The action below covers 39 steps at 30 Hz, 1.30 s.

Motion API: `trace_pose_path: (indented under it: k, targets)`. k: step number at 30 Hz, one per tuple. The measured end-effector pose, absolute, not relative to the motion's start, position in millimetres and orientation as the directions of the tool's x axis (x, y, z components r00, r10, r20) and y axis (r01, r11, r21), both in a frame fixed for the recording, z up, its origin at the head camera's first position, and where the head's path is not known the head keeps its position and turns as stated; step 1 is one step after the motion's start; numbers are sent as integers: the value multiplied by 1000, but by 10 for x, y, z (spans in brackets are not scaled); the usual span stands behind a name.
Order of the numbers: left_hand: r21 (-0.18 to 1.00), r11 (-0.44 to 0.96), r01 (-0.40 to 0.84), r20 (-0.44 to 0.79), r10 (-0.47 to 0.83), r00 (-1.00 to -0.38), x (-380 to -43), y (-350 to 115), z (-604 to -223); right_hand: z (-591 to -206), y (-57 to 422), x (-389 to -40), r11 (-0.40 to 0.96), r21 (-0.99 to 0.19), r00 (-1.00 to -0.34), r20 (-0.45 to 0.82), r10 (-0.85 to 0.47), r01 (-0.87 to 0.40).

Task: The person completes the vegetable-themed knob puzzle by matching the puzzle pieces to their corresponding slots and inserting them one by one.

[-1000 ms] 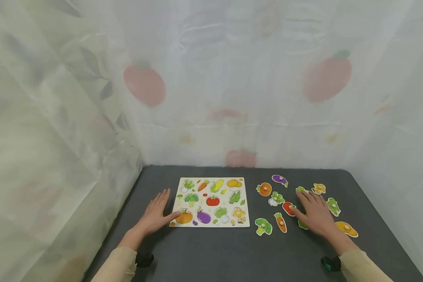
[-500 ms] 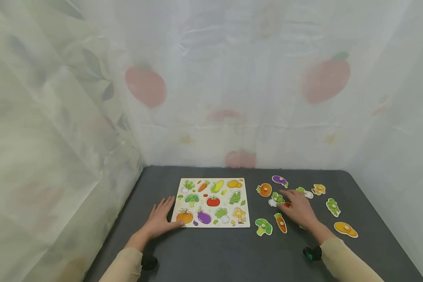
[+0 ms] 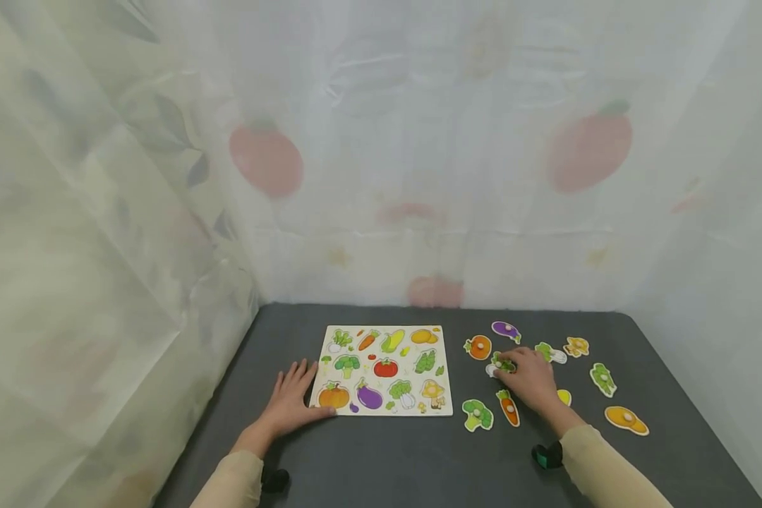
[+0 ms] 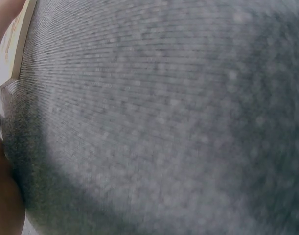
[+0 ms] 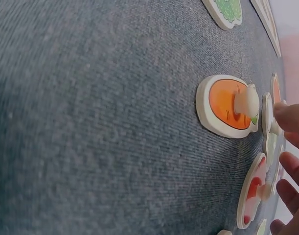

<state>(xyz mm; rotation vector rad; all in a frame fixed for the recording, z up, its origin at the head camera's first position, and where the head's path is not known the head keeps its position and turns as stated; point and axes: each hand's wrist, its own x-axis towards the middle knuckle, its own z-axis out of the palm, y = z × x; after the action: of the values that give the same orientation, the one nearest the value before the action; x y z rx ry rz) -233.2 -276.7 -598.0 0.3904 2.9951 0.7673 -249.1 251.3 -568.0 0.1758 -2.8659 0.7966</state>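
My left hand (image 3: 292, 401) lies flat at the left edge of the white vegetable puzzle board (image 3: 419, 406), its thumb along the near left corner by the printed pumpkin. In the left wrist view only part of that hand and a corner of the board (image 4: 12, 58) show. The right hand (image 3: 530, 377) reaches down over the turnip puzzle piece (image 3: 492, 370), thumb and fingers apart around its knob (image 5: 275, 128). Close below those fingers, the tomato piece (image 5: 252, 191) shows in the right wrist view; the hand hides it in the head view.
Around the right hand lie the carrot (image 3: 509, 408), broccoli (image 3: 478, 415), pumpkin (image 3: 478, 346), eggplant (image 3: 506, 331), cabbage (image 3: 551, 353), mushroom (image 3: 576, 346), pea (image 3: 602, 379) and potato (image 3: 626, 419) pieces. A patterned curtain (image 3: 355, 176) stands behind the dark table (image 3: 381, 466).
My right hand has moved left from above the cabbage and tomato pieces to the turnip piece, its fingers drawing in. The left hand has shifted slightly right, its thumb farther along the board's near edge.
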Motion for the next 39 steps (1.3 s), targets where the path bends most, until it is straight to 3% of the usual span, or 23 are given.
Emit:
trace_pose_path:
  k: [15,24,32,39]
  targets:
    - [443,870,215,33,224,-974,-2289,-2702,-5933,-5736,2494,-2460,830,-553,-986,165,21,-75]
    - [391,904,175,-41,207,-978,-2290,-2702,-5911,-5785,2464,-2445,811,-584,-984,153,86,-20]
    - [427,879,212,19,226,-974,-2267,-2684,-5907,-5805,2473,-2437,801,-599,-987,121,107,14]
    - [411,891,194,-11,217,-976,-2289,-2712,-5929,-5792,2446,-2454,787,-616,-985,113,133,36]
